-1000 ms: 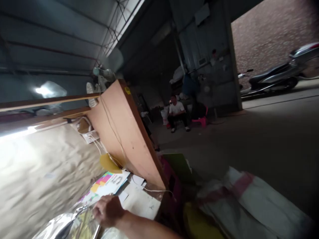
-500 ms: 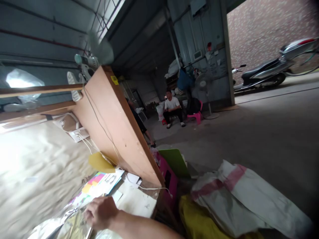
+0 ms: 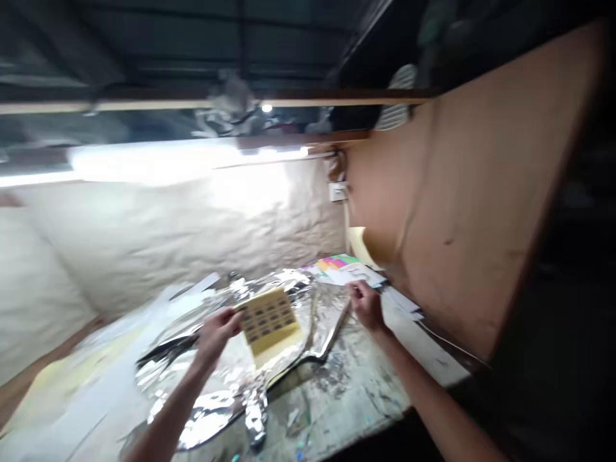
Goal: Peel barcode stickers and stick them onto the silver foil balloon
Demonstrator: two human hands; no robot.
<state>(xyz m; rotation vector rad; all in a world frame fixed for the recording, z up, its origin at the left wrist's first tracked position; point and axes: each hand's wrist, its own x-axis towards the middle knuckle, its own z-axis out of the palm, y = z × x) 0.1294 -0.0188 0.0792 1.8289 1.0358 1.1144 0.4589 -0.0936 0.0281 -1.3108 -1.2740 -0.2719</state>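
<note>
My left hand (image 3: 217,332) is closed on the edge of a yellow card with a grid of dark squares (image 3: 267,319), held just above a crumpled sheet of silver foil (image 3: 231,366) on the workbench. My right hand (image 3: 366,304) is at the foil's right edge, beside a stack of papers with coloured blocks (image 3: 344,266). Its fingers look pinched together, but blur hides what they grip.
A wooden side panel (image 3: 462,212) walls off the bench on the right. Crinkled paper backing (image 3: 183,224) covers the rear wall under a bright strip light (image 3: 158,160). The stained bench top (image 3: 337,391) ends at its front edge near me. Loose white sheets (image 3: 423,340) lie at the right.
The view has swung left from the open shed floor onto the bench. My left hand has come into view holding the yellow card. My right hand remains at the foil's right edge.
</note>
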